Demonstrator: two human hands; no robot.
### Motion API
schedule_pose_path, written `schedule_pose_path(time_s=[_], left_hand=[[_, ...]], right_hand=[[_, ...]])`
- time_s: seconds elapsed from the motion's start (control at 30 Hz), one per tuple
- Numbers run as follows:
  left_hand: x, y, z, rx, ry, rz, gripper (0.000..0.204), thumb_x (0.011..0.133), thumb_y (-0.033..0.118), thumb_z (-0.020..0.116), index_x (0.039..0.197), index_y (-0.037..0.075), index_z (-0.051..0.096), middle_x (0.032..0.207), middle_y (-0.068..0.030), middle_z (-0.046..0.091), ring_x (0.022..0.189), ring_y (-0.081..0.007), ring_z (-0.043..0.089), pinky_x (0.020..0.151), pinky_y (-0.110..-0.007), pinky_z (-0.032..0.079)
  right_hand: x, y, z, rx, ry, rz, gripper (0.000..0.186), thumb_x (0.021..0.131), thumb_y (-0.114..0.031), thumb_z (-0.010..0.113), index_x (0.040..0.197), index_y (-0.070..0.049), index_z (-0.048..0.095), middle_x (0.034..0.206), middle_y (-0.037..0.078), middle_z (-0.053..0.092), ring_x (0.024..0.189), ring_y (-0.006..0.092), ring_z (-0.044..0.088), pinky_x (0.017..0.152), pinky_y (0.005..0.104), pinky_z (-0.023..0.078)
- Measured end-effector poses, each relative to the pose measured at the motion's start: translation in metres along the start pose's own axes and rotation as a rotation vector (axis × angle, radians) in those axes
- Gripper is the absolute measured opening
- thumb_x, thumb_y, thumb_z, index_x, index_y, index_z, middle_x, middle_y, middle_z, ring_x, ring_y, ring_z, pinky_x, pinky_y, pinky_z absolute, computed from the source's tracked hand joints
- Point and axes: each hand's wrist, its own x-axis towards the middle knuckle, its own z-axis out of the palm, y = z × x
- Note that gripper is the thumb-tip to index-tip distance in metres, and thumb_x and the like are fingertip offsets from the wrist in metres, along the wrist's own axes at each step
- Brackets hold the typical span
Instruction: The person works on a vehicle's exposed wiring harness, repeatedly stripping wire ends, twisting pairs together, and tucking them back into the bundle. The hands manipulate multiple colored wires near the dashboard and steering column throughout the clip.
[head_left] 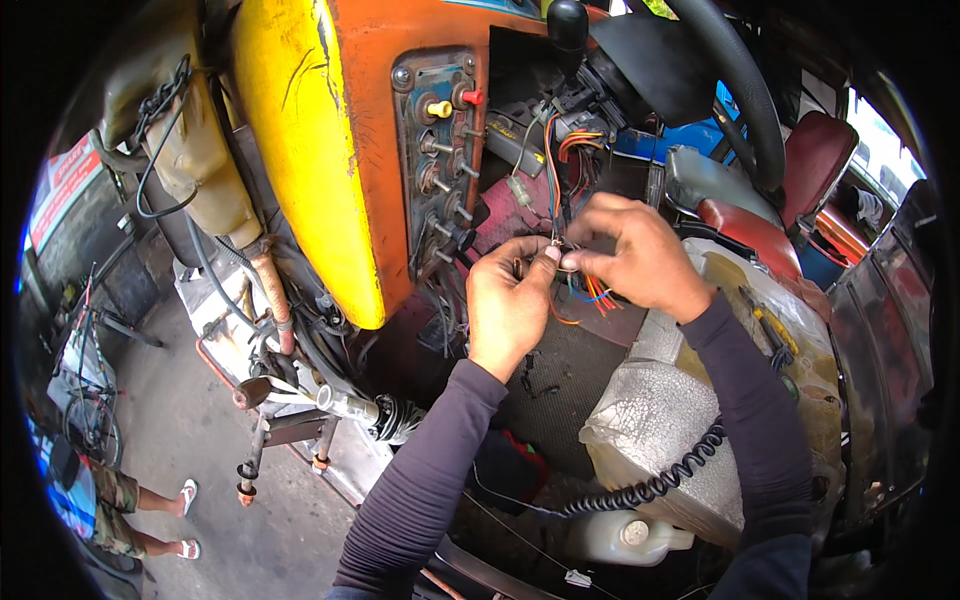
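My left hand [510,300] and my right hand [640,250] meet in the middle of the view. Both pinch thin electrical wires [554,180] that run down from the steering column. Thumb and fingertips of the left hand are closed on the bundle. The right fingers touch the same spot from the other side; exactly which strand each hand holds is hard to make out. Below the fingers, loose orange, red and blue wire ends [602,295] fan out. A clear plastic connector [519,191] hangs on a wire just above the left hand.
An orange and yellow dashboard [370,150] with a switch panel [437,160] stands to the left. The steering wheel [745,90] and red seats [820,165] are at upper right. A black coiled cable [650,488] crosses above a white jug [630,537]. Someone's legs [150,520] show at lower left.
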Motion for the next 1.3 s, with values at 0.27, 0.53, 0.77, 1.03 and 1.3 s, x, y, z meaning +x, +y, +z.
schedule_pose_path(time_s=[0.27, 0.53, 0.77, 1.03, 1.3], left_hand=[[-0.002, 0.004, -0.008, 0.201, -0.096, 0.076, 0.018, 0.100, 0.014, 0.071, 0.107, -0.002, 0.075, 0.074, -0.0022, 0.068, 0.068, -0.0062, 0.057, 0.062, -0.028, 0.047], [-0.009, 0.017, -0.008, 0.482, -0.028, 0.327, 0.011, 0.096, 0.010, 0.073, 0.105, 0.003, 0.075, 0.062, -0.0073, 0.061, 0.053, -0.0117, 0.053, 0.053, -0.031, 0.044], [-0.014, 0.012, 0.003, 0.446, 0.011, 0.459, 0.011, 0.093, 0.008, 0.074, 0.102, 0.002, 0.074, 0.063, -0.0087, 0.061, 0.053, -0.0125, 0.055, 0.053, -0.031, 0.045], [-0.006, 0.025, -0.013, 0.390, -0.098, 0.219, 0.013, 0.098, 0.012, 0.072, 0.102, 0.000, 0.075, 0.060, -0.0033, 0.062, 0.055, -0.0056, 0.055, 0.052, -0.028, 0.043], [-0.011, 0.014, -0.006, 0.534, 0.017, 0.463, 0.010, 0.092, 0.009, 0.076, 0.100, 0.002, 0.075, 0.066, -0.0096, 0.066, 0.054, -0.0137, 0.059, 0.054, -0.031, 0.048]], right_hand=[[0.000, 0.006, -0.005, -0.136, 0.023, -0.307, 0.022, 0.087, -0.013, 0.077, 0.107, -0.005, 0.077, 0.106, 0.011, 0.072, 0.102, 0.0316, 0.071, 0.091, 0.0407, 0.054], [0.000, 0.001, 0.001, -0.017, 0.002, -0.175, 0.018, 0.093, -0.017, 0.071, 0.101, -0.001, 0.073, 0.092, 0.010, 0.070, 0.084, 0.0302, 0.069, 0.077, 0.0405, 0.054], [0.001, 0.022, 0.001, 0.891, -0.313, 0.642, 0.019, 0.095, -0.012, 0.070, 0.098, 0.007, 0.070, 0.078, 0.001, 0.067, 0.071, 0.0097, 0.062, 0.068, 0.0307, 0.053], [0.003, 0.002, -0.012, 0.071, -0.039, -0.246, 0.021, 0.090, -0.014, 0.074, 0.109, -0.004, 0.075, 0.107, 0.011, 0.072, 0.100, 0.0347, 0.069, 0.088, 0.0419, 0.055], [-0.001, 0.004, 0.007, 0.424, -0.215, 0.267, 0.019, 0.098, -0.016, 0.067, 0.097, 0.002, 0.070, 0.080, 0.015, 0.069, 0.074, 0.0279, 0.069, 0.072, 0.0395, 0.053]])
